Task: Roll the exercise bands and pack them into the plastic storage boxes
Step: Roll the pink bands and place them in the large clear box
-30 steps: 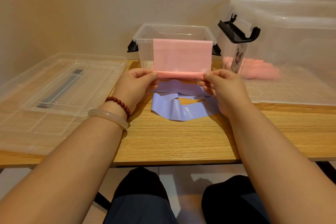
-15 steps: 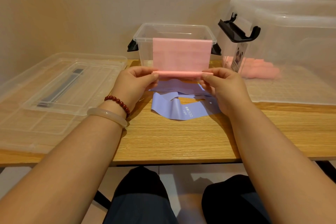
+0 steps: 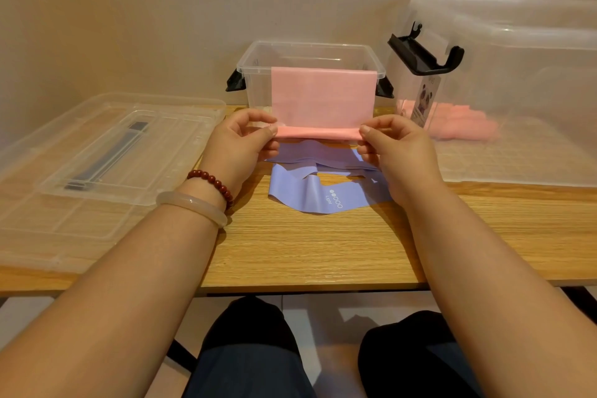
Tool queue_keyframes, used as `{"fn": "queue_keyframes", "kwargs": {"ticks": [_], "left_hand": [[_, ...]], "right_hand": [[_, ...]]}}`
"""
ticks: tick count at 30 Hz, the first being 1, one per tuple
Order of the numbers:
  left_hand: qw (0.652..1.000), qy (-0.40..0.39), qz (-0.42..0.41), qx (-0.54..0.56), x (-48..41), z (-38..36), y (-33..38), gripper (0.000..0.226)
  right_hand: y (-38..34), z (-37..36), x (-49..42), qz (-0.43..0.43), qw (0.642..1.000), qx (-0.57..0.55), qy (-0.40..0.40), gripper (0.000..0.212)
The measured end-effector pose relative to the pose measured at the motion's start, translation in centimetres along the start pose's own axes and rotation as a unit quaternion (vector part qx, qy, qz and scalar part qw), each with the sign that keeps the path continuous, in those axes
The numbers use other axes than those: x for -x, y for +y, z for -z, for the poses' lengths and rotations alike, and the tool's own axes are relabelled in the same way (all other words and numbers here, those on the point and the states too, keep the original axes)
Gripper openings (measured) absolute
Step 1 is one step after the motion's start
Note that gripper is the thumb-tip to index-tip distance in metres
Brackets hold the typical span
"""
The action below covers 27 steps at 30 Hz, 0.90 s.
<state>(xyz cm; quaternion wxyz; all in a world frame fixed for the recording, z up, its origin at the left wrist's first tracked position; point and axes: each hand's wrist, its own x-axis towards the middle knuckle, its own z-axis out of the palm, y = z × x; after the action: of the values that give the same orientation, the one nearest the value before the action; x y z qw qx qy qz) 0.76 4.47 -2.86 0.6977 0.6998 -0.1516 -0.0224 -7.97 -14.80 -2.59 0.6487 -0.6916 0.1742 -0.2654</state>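
1. Probably a plain room in a home: a light wood-grain surface [image 3: 307,252] stands against a bare beige wall [image 3: 161,10].
2. On it are household plastics: a small clear storage box [image 3: 258,90], a larger clear box [image 3: 517,74] and a clear lid [image 3: 97,155].
3. Pale floor tiles [image 3: 323,317] show below.

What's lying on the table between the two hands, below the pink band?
A loose purple band on the table, beneath the pink band; head view shows it.
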Motion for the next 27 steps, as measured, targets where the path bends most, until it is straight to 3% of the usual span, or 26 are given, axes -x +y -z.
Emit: {"fn": "queue_keyframes", "kwargs": {"ticks": [18,27], "left_hand": [[1.000,0.010,0.016,0.014,0.10,-0.15,-0.08,0.012],[0.998,-0.006,0.040,0.040,0.15,0.09,0.36,0.017]], "right_hand": [[-0.17,-0.07,-0.03,-0.012,0.999,-0.042,0.013,0.013],[-0.03,0.24,-0.02,-0.017,0.999,-0.040,-0.006,0.004]]}}
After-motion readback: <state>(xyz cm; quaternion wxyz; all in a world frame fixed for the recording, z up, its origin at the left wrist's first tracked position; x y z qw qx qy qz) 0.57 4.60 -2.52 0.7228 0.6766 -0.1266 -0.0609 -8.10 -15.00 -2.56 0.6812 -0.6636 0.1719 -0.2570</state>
